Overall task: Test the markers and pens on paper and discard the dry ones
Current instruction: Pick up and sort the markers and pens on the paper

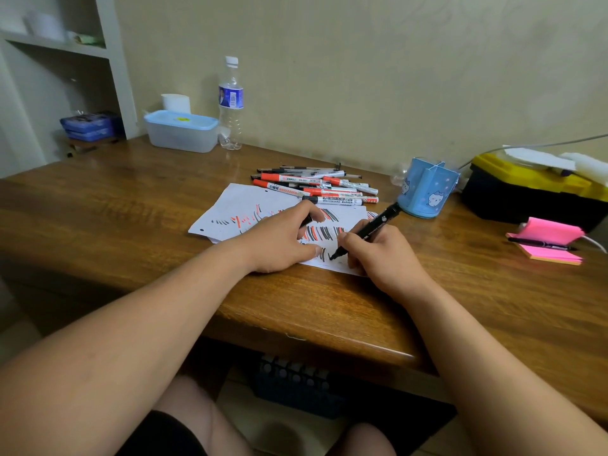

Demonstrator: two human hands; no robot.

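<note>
White paper sheets covered with red and black test strokes lie on the wooden desk. My right hand grips a black marker, whose tip touches the paper's near edge beside fresh strokes. Resting on the paper and pinning it, my left hand has a small black marker cap pinched in its curled fingers. Behind the paper lies a pile of red and black whiteboard markers and pens.
A blue pen holder stands right of the pile. Farther right are a black and yellow toolbox and pink sticky notes with a pen on them. A water bottle and a lidded plastic box stand at the back left.
</note>
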